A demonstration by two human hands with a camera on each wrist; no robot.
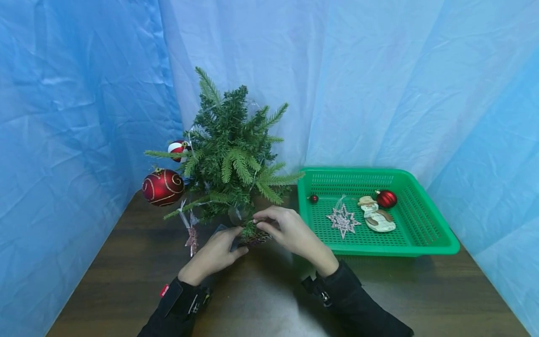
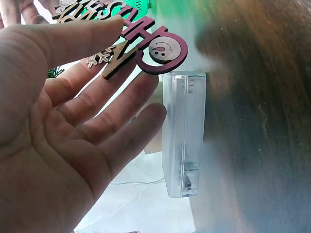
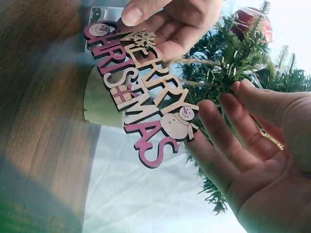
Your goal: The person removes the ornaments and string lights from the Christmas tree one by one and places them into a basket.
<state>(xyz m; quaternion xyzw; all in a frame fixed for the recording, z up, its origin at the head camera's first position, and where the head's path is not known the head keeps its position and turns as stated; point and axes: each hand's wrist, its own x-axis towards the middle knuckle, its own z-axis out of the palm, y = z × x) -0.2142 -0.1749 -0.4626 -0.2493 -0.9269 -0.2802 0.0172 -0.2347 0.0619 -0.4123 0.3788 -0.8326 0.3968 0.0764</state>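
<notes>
Near the foot of a small artificial Christmas tree (image 1: 236,159), both hands meet at a low branch (image 1: 249,228). A wooden "Merry Christmas" sign (image 3: 141,92) with a snowman and snowflake hangs tilted there by a twine loop (image 3: 194,62). My left hand (image 1: 216,250) holds the sign's edge, thumb (image 2: 92,36) over the letters and fingers behind. My right hand (image 1: 286,229) pinches the twine at the branch between thumb and index finger; its other fingers (image 3: 223,131) reach beside the snowman end. The exact pinch point is partly hidden by needles.
At right stands a green basket (image 1: 438,234) with a glitter star (image 1: 343,221), wooden snowman (image 1: 378,219), red ball (image 1: 386,199) and small red bauble (image 1: 313,199). Baubles, including a large red one (image 1: 163,187), hang on the tree's left. A clear plastic box (image 2: 184,131) lies near the left hand.
</notes>
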